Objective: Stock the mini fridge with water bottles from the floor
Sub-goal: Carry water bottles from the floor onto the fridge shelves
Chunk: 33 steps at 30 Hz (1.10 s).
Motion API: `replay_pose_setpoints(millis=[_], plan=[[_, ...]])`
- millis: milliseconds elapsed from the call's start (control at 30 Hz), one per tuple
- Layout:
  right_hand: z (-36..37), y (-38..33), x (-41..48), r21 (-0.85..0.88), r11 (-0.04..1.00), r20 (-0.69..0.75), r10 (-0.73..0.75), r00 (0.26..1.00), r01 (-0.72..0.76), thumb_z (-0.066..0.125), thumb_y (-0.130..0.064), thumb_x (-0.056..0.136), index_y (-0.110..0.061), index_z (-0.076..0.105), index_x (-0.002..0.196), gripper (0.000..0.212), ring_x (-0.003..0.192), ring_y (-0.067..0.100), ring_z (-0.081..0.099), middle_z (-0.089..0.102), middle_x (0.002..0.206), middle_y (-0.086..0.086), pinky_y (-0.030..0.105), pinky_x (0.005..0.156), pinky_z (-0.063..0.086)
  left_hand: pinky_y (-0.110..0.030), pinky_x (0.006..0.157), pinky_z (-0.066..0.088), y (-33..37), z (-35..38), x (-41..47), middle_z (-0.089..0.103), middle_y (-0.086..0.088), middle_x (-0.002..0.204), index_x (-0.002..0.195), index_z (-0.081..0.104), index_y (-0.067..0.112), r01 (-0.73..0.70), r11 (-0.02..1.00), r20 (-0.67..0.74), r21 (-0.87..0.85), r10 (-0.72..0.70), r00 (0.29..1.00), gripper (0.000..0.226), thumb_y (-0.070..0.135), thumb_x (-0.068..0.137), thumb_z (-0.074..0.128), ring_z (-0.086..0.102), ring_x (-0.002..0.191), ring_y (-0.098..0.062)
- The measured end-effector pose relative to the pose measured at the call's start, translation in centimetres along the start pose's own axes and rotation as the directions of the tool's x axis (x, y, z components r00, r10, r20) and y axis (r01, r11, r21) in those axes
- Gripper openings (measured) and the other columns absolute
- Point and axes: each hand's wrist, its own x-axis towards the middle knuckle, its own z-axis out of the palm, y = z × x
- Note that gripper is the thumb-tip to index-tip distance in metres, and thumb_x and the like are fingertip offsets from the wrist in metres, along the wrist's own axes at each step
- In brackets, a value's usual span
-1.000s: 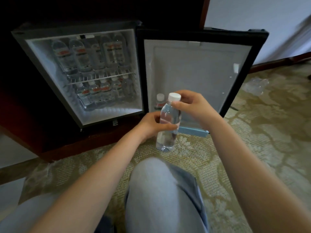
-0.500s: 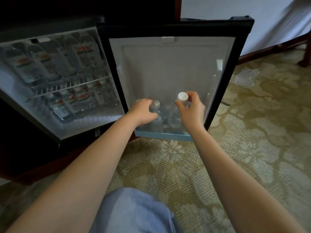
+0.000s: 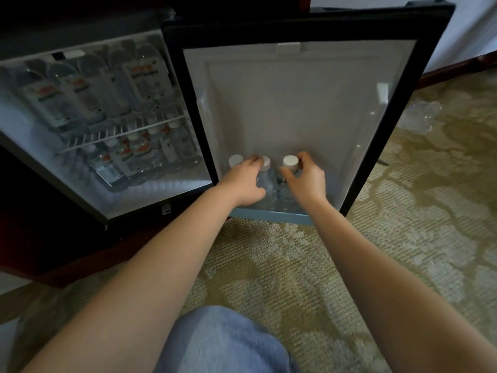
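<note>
The water bottle (image 3: 287, 195) with the white cap stands upright in the door shelf (image 3: 271, 217), the pale blue rail at the bottom of the open fridge door (image 3: 295, 103). My right hand (image 3: 307, 179) grasps it at the top: the cap shows at about eleven o'clock from my knuckles, with my thumb on the near side of the neck and my fingers curled round the far side.

Touching it at nine o'clock is a second bottle (image 3: 266, 184), also upright in the same rail. My left hand (image 3: 243, 182) grasps this one, thumb across the front of the clear body and fingers wrapped behind the neck. Further out at nine o'clock, past my left fingers, only the cap of a third bottle (image 3: 235, 160) shows.

At nine to ten o'clock from the door, the mini fridge (image 3: 32, 146) stands open and lit. Labelled stocked bottles (image 3: 139, 76) fill the space above the wire shelf (image 3: 121, 132), and more are packed below it.

On the patterned carpet (image 3: 403, 238), at about two o'clock from my right hand and well apart from it, lies crumpled plastic wrap (image 3: 419, 115). My knee (image 3: 223, 341), in blue denim, sits at six o'clock between my forearms.
</note>
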Motion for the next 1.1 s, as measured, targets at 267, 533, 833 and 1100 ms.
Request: replay_pose_setpoints(millis=[267, 533, 833, 1100], plan=[[0.1, -1.5, -0.6, -0.097, 0.994, 0.01, -0.046, 0.999, 0.047, 0.057, -0.023, 0.092, -0.009, 0.045, 0.131, 0.044, 0.119, 0.032, 0.049, 0.055, 0.127, 0.011, 0.035, 0.083, 0.041, -0.032, 0.116, 0.019, -0.2, -0.9, -1.7, 0.008, -0.004, 0.16, 0.151, 0.016, 0.014, 0.03, 0.995, -0.054, -0.093, -0.035, 0.998, 0.077, 0.02, 0.086, 0.058, 0.012, 0.146, -0.021], [0.1, -5.5, -6.9, -0.18, 0.98, -0.032, -0.096, 0.995, 0.089, 0.055, -0.015, 0.09, -0.012, 0.041, 0.133, 0.045, 0.116, 0.029, 0.049, 0.053, 0.128, 0.009, 0.042, 0.091, 0.045, -0.033, 0.106, 0.038, -2.4, -3.8, -7.8, 0.042, -0.007, 0.146, 0.14, 0.044, 0.013, 0.182, 0.982, 0.103, -0.048, -0.176, 0.979, 0.053, 0.024, 0.09, 0.055, 0.043, 0.131, -0.023], [1.1, -17.8, -13.2, -0.07, 0.991, 0.775, -0.019, 0.631, 0.117, 0.057, -0.034, 0.094, -0.016, 0.055, 0.114, 0.028, 0.071, 0.014, 0.062, 0.066, 0.09, 0.001, 0.028, 0.065, 0.046, -0.03, 0.099, 0.04, -7.8, -8.1, -19.6, 0.046, -0.006, 0.141, 0.139, 0.044, 0.014, 0.404, 0.915, 0.221, 0.002, -0.394, 0.892, 0.054, 0.036, 0.092, 0.057, 0.046, 0.125, -0.023], [6.0, -27.3, -23.0, -0.077, 0.841, 0.871, -0.205, 0.446, 0.536, 0.053, -0.036, 0.095, -0.011, 0.057, 0.119, 0.035, 0.081, 0.02, 0.065, 0.068, 0.104, 0.009, 0.031, 0.072, 0.05, -0.031, 0.079, 0.044, -15.1, -9.4, -33.0, 0.062, -0.009, 0.11, 0.106, 0.063, 0.012, 0.59, 0.759, -0.037, -0.275, -0.622, 0.782, 0.025, 0.031, 0.09, 0.06, 0.057, 0.097, -0.022]])
